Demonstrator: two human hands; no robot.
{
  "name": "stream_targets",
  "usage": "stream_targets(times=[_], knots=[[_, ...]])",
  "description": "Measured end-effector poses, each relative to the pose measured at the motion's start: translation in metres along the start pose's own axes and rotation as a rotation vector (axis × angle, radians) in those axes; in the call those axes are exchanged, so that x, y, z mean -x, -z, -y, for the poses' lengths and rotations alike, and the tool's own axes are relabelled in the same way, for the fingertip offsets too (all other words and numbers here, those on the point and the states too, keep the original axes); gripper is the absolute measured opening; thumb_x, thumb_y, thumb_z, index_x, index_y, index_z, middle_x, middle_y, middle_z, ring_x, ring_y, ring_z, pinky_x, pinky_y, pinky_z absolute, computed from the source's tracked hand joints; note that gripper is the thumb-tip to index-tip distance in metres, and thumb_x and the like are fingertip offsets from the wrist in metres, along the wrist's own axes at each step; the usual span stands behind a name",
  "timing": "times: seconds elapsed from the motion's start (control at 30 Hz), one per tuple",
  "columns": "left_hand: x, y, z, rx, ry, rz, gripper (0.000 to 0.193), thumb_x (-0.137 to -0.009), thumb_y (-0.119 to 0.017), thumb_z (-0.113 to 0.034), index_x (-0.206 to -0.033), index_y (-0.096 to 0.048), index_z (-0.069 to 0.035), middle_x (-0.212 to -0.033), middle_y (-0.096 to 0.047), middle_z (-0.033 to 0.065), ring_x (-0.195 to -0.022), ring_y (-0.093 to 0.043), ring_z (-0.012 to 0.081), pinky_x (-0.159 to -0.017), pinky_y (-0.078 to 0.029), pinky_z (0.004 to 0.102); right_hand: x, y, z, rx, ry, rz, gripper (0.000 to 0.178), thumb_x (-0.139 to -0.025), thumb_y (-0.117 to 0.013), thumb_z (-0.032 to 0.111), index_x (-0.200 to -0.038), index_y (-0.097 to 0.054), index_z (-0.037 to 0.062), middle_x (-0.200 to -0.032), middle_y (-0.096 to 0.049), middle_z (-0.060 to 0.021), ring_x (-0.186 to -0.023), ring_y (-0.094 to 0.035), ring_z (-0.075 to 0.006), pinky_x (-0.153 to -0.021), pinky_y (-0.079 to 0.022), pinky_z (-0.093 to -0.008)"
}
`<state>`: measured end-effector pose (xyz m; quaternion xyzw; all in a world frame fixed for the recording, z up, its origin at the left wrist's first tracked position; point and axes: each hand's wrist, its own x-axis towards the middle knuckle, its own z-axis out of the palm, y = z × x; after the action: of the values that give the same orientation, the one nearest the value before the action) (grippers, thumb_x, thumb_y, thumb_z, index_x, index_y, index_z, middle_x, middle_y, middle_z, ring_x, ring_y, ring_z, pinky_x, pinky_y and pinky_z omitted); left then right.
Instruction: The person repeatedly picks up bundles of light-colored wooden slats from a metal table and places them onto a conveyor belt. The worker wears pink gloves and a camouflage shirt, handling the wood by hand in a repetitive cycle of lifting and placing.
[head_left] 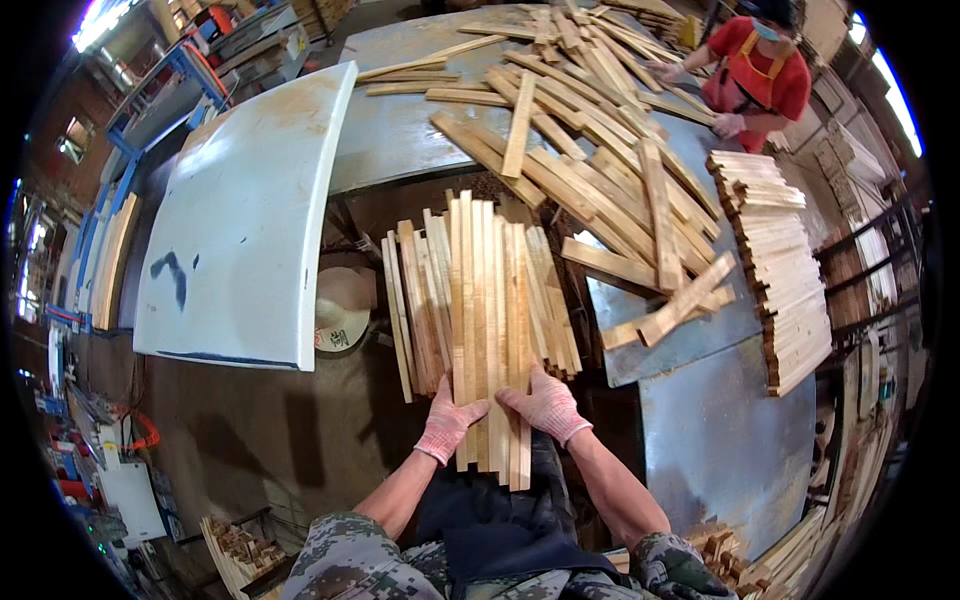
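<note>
A bundle of pale wooden strips (487, 330) stands out lengthwise in front of me, its near ends uneven. On its left side my left hand (452, 418), in a pink-and-white work glove, is closed around the edge with the thumb on top. My right hand (546, 403), gloved alike, grips the opposite side, its thumb also across the top. Beneath and beyond the bundle lie more wooden strips, one group to the left (408, 300) and one to the right (553, 300). The fingers under the bundle are hidden.
Loose strips (590, 190) lie heaped on a metal table (730, 440) to the right. A neat stack of strips (775, 270) lines its far side. Left is a white-topped panel (240, 230). A co-worker in red (762, 75) handles strips at the back right.
</note>
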<state>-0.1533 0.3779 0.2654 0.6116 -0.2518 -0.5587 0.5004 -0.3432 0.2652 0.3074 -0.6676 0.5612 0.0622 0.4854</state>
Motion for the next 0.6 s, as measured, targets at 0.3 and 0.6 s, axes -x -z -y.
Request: stream_targets(times=[0.3,0.6], knots=[[-0.106,0.135,-0.014,-0.091,0.054,-0.108,0.079,-0.095,-0.083,-0.021,-0.160,-0.041,-0.004,-0.138,-0.067,0.0105,-0.124,-0.065,0.0252,-0.110,-0.052,0.0406,-0.150,-0.036,0.124,0.074,0.056,0.190,0.106,-0.091,-0.077,0.061,-0.160,-0.037,-0.0067,-0.129,-0.071,-0.0322,-0.125,-0.069,-0.0436,-0.105,-0.054,-0.0481],[-0.053,0.230,0.104,-0.846,0.846,0.169,0.098,-0.097,-0.061,-0.072,-0.153,-0.053,0.008,-0.160,-0.052,0.0293,-0.151,-0.048,0.0395,-0.125,-0.039,0.0422,-0.231,-0.138,0.136,0.165,0.011,0.161,0.105,-0.096,-0.075,0.049,-0.171,-0.019,0.0035,-0.154,-0.055,-0.0305,-0.137,-0.061,-0.0434,-0.113,-0.051,-0.0487]])
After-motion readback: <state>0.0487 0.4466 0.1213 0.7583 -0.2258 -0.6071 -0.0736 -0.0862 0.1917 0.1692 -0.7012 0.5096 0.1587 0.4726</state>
